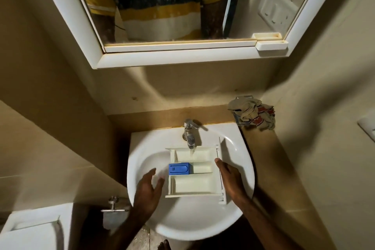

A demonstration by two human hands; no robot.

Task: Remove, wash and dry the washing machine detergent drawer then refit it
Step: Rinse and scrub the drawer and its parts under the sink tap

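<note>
1. The detergent drawer (194, 172) lies in the white washbasin (241, 170), open side up, with its front panel turned to the person's right side.
2. It has three white compartments, and a blue insert (179, 168) sits at the left end of the middle one.
3. The chrome tap (189, 133) stands at the back of the basin, and its spout ends above the far compartment of the drawer; a thin stream of water seems to fall from it, but the view is too soft to be sure.
4. The right hand (230, 180) is on the front panel side of the drawer, the thumb lying over the panel edge; the other fingers are hidden behind the panel, so I cannot tell if they grip it.
5. The left hand (149, 191) is spread with loose, straight fingers just beside the left end of the drawer, holding nothing.
6. A crumpled cloth (254, 114) rests on the ledge at the back right corner, well apart from the drawer.
7. A white-framed mirror (162, 58) hangs on the wall above the basin.
</note>
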